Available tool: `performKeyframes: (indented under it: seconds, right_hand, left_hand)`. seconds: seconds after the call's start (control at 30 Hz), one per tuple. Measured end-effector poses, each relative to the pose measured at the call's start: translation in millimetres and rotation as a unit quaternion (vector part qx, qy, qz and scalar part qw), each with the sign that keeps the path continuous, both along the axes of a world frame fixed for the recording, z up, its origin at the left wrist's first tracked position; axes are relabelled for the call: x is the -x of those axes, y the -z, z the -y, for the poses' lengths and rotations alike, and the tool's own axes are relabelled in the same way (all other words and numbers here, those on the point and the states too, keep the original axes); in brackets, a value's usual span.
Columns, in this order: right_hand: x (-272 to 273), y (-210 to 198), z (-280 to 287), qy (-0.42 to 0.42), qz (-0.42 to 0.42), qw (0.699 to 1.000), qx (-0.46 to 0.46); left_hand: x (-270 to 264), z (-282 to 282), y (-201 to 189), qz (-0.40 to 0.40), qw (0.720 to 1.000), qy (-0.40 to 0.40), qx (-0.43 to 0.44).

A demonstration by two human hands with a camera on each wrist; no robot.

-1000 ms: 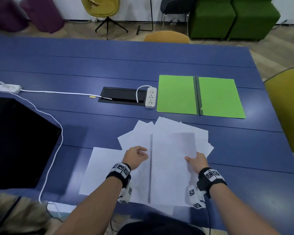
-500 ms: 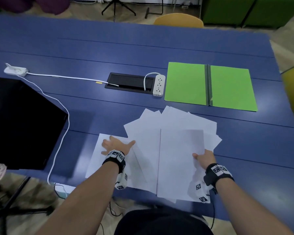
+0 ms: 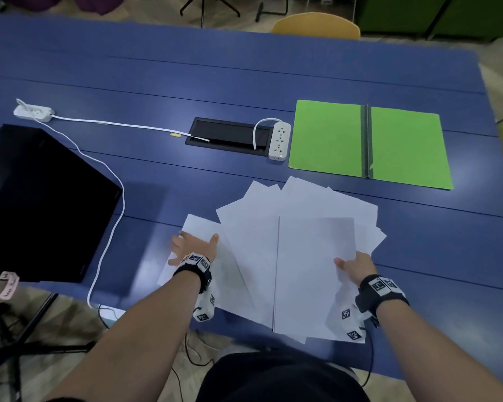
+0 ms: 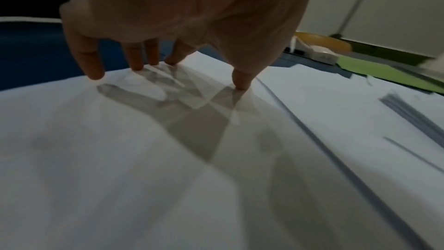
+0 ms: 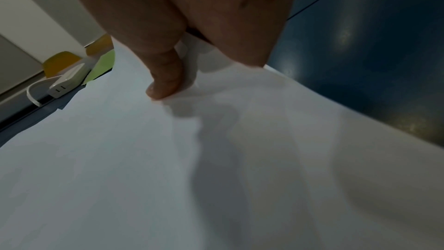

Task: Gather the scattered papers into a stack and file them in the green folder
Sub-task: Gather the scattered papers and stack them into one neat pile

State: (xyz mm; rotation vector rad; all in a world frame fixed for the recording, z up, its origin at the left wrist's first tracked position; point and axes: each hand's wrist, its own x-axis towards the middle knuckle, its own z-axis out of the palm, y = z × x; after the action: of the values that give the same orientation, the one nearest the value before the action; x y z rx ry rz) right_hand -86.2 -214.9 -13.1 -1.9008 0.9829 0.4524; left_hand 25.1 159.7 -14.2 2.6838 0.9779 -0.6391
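Note:
Several white papers (image 3: 296, 227) lie fanned and overlapping on the blue table (image 3: 186, 76), near its front edge. My left hand (image 3: 193, 246) lies flat with spread fingers (image 4: 96, 71) on the leftmost sheet (image 3: 198, 227). My right hand (image 3: 353, 264) pinches the right edge of the top sheets (image 3: 314, 271), with its thumb (image 5: 163, 83) on top and its fingers hidden underneath. The green folder (image 3: 325, 137) lies open and flat beyond the papers, to the right.
A white power strip (image 3: 279, 140) and a black cable hatch (image 3: 227, 134) sit left of the folder. A second strip (image 3: 34, 113) trails a white cord (image 3: 119, 198) past a black laptop (image 3: 35, 204) at the left. A yellow chair (image 3: 315, 24) stands behind the table.
My left hand has slid left from the middle of the pile onto the leftmost sheet. My right hand stays at the right edge of the top sheets.

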Motion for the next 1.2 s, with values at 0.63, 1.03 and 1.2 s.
performKeyframes:
  seconds: [0.63, 1.03, 1.2]
  right_hand:
    - [-2.6, -8.7, 2.1, -0.027, -0.03, 0.999, 0.001]
    - [-2.1, -10.0, 4.7, -0.045, -0.04, 0.998, -0.004]
    - [-7.2, -12.2, 7.2, -0.04, -0.037, 0.998, -0.016]
  left_hand:
    - [10.3, 25.4, -14.5, -0.045, 0.986, -0.156, 0.04]
    - [-1.5, 49.2, -24.5, 0.079, 0.948, -0.214, 0.223]
    - [-15.3, 63.1, -33.7, 0.154, 0.916, -0.202, 0.31]
